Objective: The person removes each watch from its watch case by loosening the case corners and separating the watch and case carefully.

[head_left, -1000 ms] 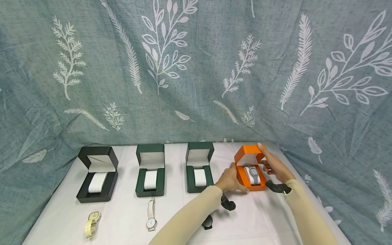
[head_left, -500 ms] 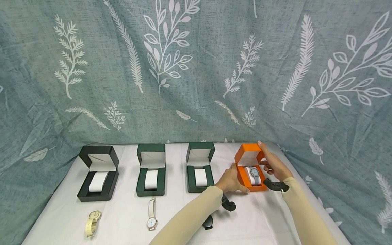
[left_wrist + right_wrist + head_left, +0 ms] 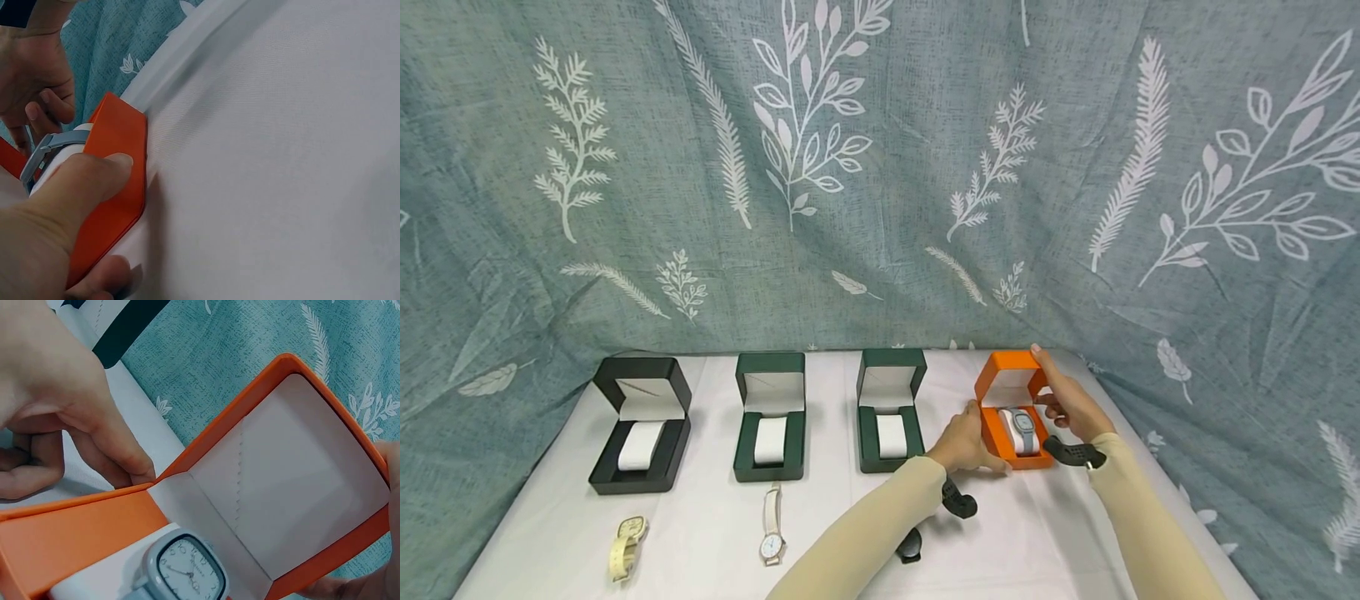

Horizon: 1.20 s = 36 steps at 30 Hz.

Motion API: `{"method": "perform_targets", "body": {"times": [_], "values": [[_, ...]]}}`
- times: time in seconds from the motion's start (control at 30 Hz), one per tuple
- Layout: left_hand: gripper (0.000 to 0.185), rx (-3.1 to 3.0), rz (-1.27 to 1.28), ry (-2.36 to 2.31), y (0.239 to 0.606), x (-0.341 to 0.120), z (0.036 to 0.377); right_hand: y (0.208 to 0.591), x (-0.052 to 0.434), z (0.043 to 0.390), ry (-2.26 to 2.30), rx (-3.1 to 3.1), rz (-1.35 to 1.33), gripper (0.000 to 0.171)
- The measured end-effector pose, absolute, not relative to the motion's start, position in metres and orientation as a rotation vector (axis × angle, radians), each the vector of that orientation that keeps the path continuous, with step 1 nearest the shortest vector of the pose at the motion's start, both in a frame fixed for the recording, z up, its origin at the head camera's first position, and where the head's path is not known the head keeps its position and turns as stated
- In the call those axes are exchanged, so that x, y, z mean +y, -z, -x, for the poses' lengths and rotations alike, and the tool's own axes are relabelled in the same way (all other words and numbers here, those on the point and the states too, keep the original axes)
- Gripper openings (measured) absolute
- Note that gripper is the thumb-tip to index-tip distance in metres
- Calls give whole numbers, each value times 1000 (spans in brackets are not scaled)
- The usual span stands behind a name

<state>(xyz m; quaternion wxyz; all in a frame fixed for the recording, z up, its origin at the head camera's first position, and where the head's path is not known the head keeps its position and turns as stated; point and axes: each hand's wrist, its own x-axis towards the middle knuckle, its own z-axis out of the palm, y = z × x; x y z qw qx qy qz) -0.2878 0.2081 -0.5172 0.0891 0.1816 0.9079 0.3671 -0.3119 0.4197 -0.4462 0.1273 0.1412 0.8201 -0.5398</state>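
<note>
An orange watch box (image 3: 994,429) stands open at the right end of the row, its lid (image 3: 300,481) raised. Inside, a grey-blue watch (image 3: 187,569) with a squarish pale dial is wrapped around a white cushion (image 3: 1010,427). My left hand (image 3: 964,442) grips the box's base, the thumb (image 3: 103,175) pressed on the front wall and fingers along the left side. At the lid's right edge my right hand (image 3: 1070,404) holds the lid, index finger reaching up to its top corner, other fingers curled below. Part of that grip is hidden behind the lid.
Two green watch boxes (image 3: 868,454) (image 3: 745,458) and a black one (image 3: 601,471) stand open with white cushions. In front lie a cream watch (image 3: 622,554), a white-strapped watch (image 3: 771,533) and a black watch (image 3: 910,543), partly under the left sleeve (image 3: 865,533). A patterned curtain (image 3: 880,292) hangs behind.
The orange lid has tilted back slightly since a second ago, and my right wrist has shifted a little to the left. My left hand keeps its place on the box.
</note>
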Motion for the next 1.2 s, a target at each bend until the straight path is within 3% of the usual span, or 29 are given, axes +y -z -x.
{"method": "perform_targets", "body": {"times": [0.23, 0.47, 0.87, 1.2], "values": [[119, 2630, -555, -1174, 516, 205, 284, 454, 434, 306, 1496, 2426, -275, 104], [117, 2603, -551, -1210, 516, 203, 283, 465, 452, 292, 1485, 2520, -118, 83], [119, 2609, -558, -1191, 519, 205, 288, 488, 469, 274, 1486, 2622, -23, 64], [120, 2583, -576, -1195, 518, 204, 288, 496, 474, 264, 1503, 2562, 31, 67]]}}
